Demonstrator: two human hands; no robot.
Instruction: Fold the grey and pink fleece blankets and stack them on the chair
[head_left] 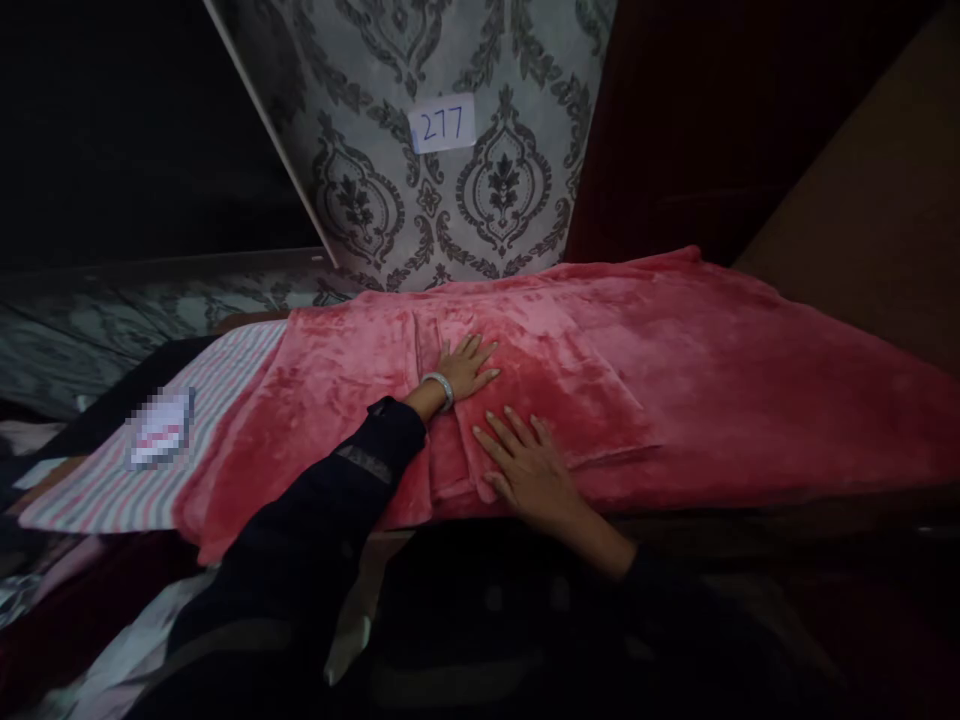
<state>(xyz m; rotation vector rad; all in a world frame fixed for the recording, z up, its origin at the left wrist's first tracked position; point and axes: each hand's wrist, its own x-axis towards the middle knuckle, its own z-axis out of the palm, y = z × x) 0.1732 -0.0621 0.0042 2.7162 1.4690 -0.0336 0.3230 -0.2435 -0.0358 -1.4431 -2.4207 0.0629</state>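
A pinkish-red plush blanket (735, 380) lies spread over a long surface, with folded layers toward its left and middle. My left hand (463, 368) rests flat on the folded part, fingers spread, a pale bracelet around the wrist. Nearer to me and a little to the right, my right hand (529, 465) lies on the front of the same folded piece, its fingers apart. Both palms face down and neither hand grips the cloth. Dark sleeves cover both forearms.
At the left, a striped cloth (232, 370) extends from under the blanket, with a blurred-out item on it. A dark panel, perhaps a screen (142, 130), stands behind. A paper marked 277 (443, 123) hangs on patterned wallpaper. Piled fabrics (112, 650) lie at lower left.
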